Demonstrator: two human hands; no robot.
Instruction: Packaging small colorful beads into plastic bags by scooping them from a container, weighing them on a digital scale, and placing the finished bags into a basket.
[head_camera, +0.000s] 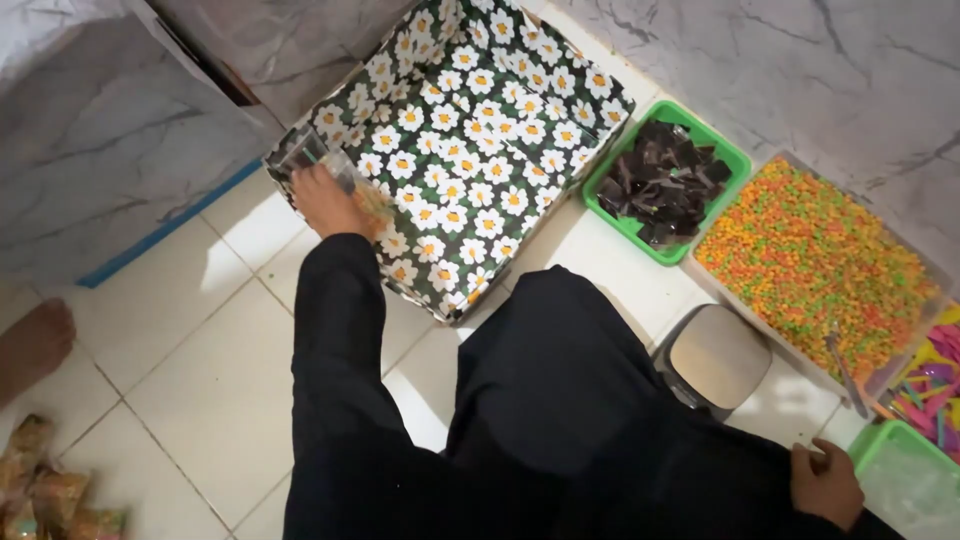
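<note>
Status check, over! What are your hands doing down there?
Left hand holds a clear packet at the daisy box rim. Right hand empty, resting by the green tub. Nothing blocking.

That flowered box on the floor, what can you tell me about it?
The flowered box is a large, open-topped rectangular box, seemingly cardboard, lined with black material printed with white daisies with orange centres. It sits at an angle on the white tiled floor, beside a green basket. It looks empty. The left hand reaches over its near corner holding a clear packet.
</note>
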